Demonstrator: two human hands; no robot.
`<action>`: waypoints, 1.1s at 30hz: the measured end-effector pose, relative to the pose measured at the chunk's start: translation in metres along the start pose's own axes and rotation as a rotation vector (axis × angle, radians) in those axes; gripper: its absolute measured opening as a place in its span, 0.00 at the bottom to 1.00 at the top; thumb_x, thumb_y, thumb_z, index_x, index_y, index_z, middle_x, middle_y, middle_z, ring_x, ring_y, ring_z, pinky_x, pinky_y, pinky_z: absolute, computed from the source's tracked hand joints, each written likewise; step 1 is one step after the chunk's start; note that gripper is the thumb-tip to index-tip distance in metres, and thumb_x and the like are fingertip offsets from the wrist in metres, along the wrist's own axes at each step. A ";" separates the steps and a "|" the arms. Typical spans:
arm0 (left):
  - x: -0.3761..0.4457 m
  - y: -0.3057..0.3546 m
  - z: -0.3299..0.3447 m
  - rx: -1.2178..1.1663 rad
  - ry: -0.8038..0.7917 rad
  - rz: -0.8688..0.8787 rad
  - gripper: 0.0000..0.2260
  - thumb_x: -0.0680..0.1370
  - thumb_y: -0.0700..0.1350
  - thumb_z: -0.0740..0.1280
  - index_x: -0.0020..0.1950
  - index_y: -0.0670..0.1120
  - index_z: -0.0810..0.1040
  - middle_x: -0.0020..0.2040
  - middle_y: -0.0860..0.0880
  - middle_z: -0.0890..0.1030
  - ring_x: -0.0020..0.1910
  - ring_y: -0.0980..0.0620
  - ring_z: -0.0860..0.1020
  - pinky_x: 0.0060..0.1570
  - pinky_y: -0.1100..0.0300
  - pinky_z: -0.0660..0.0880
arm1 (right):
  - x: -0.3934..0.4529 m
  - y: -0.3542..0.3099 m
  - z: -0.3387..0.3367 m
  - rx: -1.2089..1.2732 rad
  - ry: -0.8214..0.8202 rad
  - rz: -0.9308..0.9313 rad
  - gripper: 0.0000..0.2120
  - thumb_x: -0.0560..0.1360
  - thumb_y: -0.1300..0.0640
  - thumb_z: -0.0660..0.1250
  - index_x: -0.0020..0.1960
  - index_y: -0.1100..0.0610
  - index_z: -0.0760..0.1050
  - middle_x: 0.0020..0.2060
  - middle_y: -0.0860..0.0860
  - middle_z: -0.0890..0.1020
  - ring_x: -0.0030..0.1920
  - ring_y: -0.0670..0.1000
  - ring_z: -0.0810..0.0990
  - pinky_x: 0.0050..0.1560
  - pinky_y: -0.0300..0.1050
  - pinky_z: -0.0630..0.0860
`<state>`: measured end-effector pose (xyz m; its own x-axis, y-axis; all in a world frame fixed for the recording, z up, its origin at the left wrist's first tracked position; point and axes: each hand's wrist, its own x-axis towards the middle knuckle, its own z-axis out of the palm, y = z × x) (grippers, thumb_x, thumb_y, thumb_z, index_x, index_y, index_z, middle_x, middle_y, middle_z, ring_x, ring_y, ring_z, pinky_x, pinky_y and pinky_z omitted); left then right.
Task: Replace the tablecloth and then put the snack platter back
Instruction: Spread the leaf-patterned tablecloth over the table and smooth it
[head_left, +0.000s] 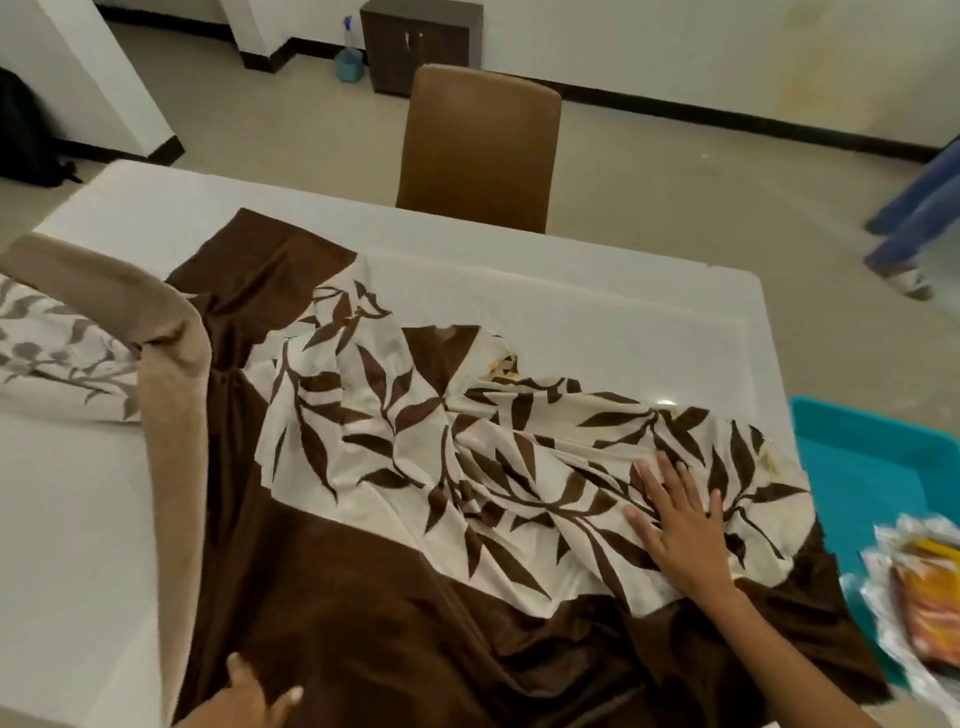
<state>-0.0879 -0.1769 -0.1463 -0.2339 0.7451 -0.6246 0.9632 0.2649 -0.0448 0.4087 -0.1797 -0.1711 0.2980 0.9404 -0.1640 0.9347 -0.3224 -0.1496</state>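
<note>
One white table (597, 312) fills most of the view. On it lies one rumpled tablecloth (415, 467), cream with brown leaves and a broad dark-brown border, bunched in folds across the near half and stained yellowish near its middle and right edge. A second cloth (104, 322), tan-edged with a grey leaf print, lies at the table's left side, its tan edge overlapping the brown border. One brown chair (478, 150) stands at the far side of the table. One teal tray (872, 467) sits just off the table's right edge, and near it, at the frame's lower right, is a blurred snack platter (919, 597) of shiny packets; their number and any print are unreadable. One dark cabinet (421, 47) stands against the far wall with one blue bottle (349, 60) beside it.

The right hand (680, 525) lies flat on the leaf print, fingers straight and spread, pressing the tablecloth and grasping nothing. The left hand (249, 696), partly cut off at the bottom edge, rests on the brown border; whether it grips the fabric cannot be told.

No writing can be read anywhere.
</note>
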 end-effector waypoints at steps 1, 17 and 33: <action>-0.007 0.012 -0.002 -0.114 0.043 -0.002 0.36 0.80 0.63 0.46 0.70 0.31 0.59 0.51 0.37 0.78 0.61 0.41 0.76 0.63 0.52 0.67 | -0.011 0.006 -0.001 0.012 0.016 -0.003 0.32 0.75 0.32 0.44 0.76 0.42 0.48 0.76 0.45 0.50 0.76 0.51 0.49 0.72 0.61 0.46; 0.008 0.239 -0.001 -0.337 0.573 0.402 0.35 0.78 0.67 0.39 0.78 0.45 0.47 0.78 0.46 0.45 0.77 0.49 0.42 0.73 0.43 0.47 | 0.028 -0.034 -0.044 0.376 0.146 -0.260 0.24 0.80 0.43 0.51 0.68 0.56 0.67 0.67 0.53 0.70 0.68 0.51 0.67 0.69 0.52 0.64; 0.070 0.170 -0.006 -0.353 0.597 0.070 0.43 0.73 0.72 0.37 0.77 0.43 0.50 0.78 0.44 0.52 0.76 0.48 0.49 0.71 0.42 0.50 | 0.209 -0.098 -0.033 -0.009 -0.145 -0.325 0.51 0.64 0.24 0.27 0.77 0.55 0.42 0.77 0.50 0.46 0.76 0.49 0.43 0.74 0.50 0.42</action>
<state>0.0588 -0.0765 -0.1930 -0.3028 0.9500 -0.0766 0.9018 0.3116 0.2994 0.3855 0.0519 -0.1586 -0.0455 0.9682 -0.2460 0.9779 -0.0071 -0.2087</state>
